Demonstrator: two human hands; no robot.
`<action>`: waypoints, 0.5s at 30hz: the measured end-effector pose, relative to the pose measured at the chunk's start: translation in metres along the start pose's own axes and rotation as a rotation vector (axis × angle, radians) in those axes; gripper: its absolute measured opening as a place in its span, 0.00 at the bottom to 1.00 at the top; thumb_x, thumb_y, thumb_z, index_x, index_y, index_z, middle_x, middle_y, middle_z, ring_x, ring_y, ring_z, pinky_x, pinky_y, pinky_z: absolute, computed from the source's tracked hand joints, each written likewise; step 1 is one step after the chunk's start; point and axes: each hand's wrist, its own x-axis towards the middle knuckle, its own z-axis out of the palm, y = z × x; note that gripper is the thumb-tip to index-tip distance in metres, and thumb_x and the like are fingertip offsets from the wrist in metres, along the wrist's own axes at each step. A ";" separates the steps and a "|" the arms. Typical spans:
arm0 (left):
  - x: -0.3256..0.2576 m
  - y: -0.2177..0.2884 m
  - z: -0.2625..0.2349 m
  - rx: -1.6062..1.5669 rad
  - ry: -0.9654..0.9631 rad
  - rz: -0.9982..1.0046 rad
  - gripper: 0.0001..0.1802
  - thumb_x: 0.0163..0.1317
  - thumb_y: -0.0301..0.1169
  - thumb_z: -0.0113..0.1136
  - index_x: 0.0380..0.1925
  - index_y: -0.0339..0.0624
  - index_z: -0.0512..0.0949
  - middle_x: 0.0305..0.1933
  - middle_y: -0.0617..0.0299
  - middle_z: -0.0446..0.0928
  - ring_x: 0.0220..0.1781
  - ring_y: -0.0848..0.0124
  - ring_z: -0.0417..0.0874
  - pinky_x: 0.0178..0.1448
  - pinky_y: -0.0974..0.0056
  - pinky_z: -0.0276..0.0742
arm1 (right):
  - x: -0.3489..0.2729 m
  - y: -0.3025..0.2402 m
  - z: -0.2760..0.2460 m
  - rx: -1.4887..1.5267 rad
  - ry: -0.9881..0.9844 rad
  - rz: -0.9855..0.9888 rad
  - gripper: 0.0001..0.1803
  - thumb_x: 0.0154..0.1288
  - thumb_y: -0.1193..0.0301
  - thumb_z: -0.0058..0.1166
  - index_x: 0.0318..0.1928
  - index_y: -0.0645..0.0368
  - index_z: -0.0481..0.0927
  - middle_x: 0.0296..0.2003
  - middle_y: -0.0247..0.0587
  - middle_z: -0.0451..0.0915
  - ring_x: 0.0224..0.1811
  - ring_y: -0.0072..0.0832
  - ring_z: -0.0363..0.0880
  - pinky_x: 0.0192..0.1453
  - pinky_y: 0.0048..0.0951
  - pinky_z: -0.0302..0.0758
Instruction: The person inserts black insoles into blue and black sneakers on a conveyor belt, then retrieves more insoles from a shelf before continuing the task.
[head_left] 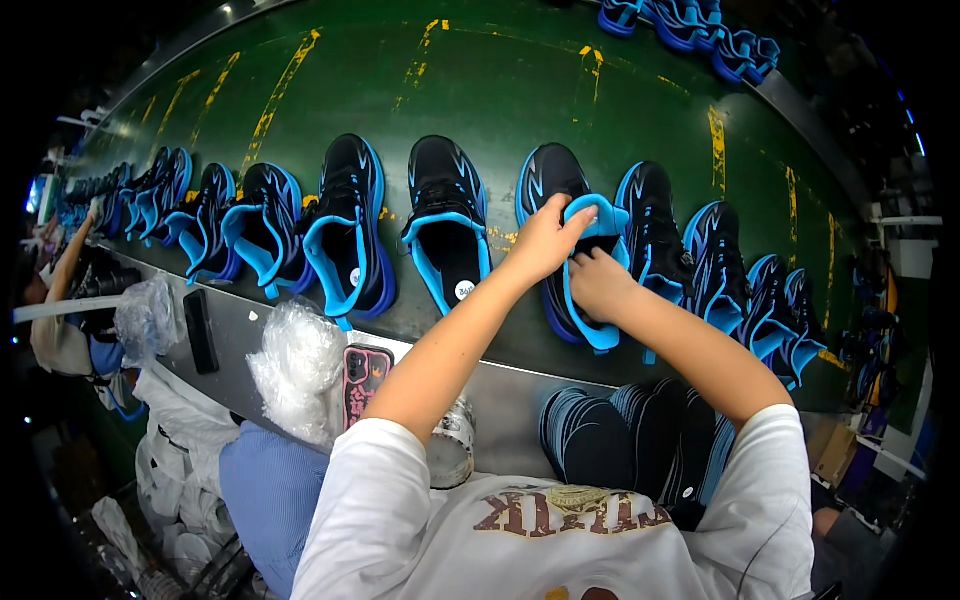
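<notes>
The left hand point(545, 241) pinches the tongue point(611, 222) of the shoe point(553, 172) on the worktop point(500, 60); the right hand point(603, 284) reaches inside (its grip I cannot tell); likely adjusting within, which next calls for the tongue held clear.

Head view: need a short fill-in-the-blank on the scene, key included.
The hand holding the shoe's tongue is the person's ____ one. The tongue's inner side is light ____. The work surface, with its yellow marks, is dark ____. The patterned phone is black and ____.

Missing words: left; blue; green; pink.
</notes>
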 end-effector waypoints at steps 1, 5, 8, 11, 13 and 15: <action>-0.001 0.001 -0.001 0.015 -0.001 -0.023 0.20 0.58 0.43 0.53 0.35 0.33 0.71 0.31 0.57 0.76 0.35 0.74 0.75 0.40 0.69 0.70 | 0.005 0.001 -0.003 -0.004 -0.018 0.004 0.22 0.45 0.70 0.54 0.45 0.60 0.74 0.44 0.38 0.72 0.49 0.31 0.68 0.53 0.33 0.61; -0.007 0.012 -0.001 0.126 0.041 -0.015 0.21 0.58 0.42 0.53 0.39 0.32 0.70 0.35 0.49 0.76 0.39 0.63 0.77 0.41 0.65 0.71 | 0.005 0.002 -0.017 0.093 -0.061 0.028 0.24 0.44 0.73 0.54 0.47 0.61 0.73 0.47 0.40 0.71 0.53 0.33 0.65 0.55 0.33 0.60; -0.019 0.016 0.005 0.291 0.152 0.120 0.23 0.57 0.41 0.54 0.42 0.31 0.69 0.38 0.44 0.75 0.41 0.54 0.77 0.42 0.61 0.71 | 0.014 0.010 -0.009 0.293 -0.031 0.110 0.23 0.48 0.69 0.51 0.49 0.61 0.72 0.50 0.43 0.70 0.56 0.36 0.64 0.59 0.36 0.57; -0.024 0.011 0.013 0.391 0.247 0.389 0.25 0.55 0.40 0.55 0.45 0.30 0.67 0.41 0.43 0.73 0.40 0.47 0.75 0.42 0.57 0.72 | 0.031 0.024 0.006 0.465 0.022 0.193 0.23 0.50 0.68 0.49 0.49 0.62 0.72 0.50 0.45 0.70 0.56 0.37 0.64 0.60 0.37 0.56; -0.026 0.008 0.013 0.431 0.227 0.414 0.24 0.55 0.39 0.56 0.44 0.29 0.67 0.38 0.42 0.74 0.38 0.47 0.76 0.40 0.56 0.72 | 0.044 0.023 0.014 0.454 0.074 0.203 0.22 0.50 0.68 0.49 0.48 0.62 0.72 0.50 0.45 0.71 0.56 0.37 0.65 0.59 0.37 0.57; -0.024 0.005 0.014 0.452 0.194 0.464 0.23 0.55 0.37 0.56 0.43 0.30 0.66 0.35 0.43 0.74 0.35 0.48 0.76 0.37 0.56 0.72 | 0.061 0.023 0.024 0.428 0.124 0.226 0.22 0.50 0.68 0.49 0.47 0.62 0.73 0.49 0.46 0.71 0.55 0.37 0.65 0.59 0.37 0.57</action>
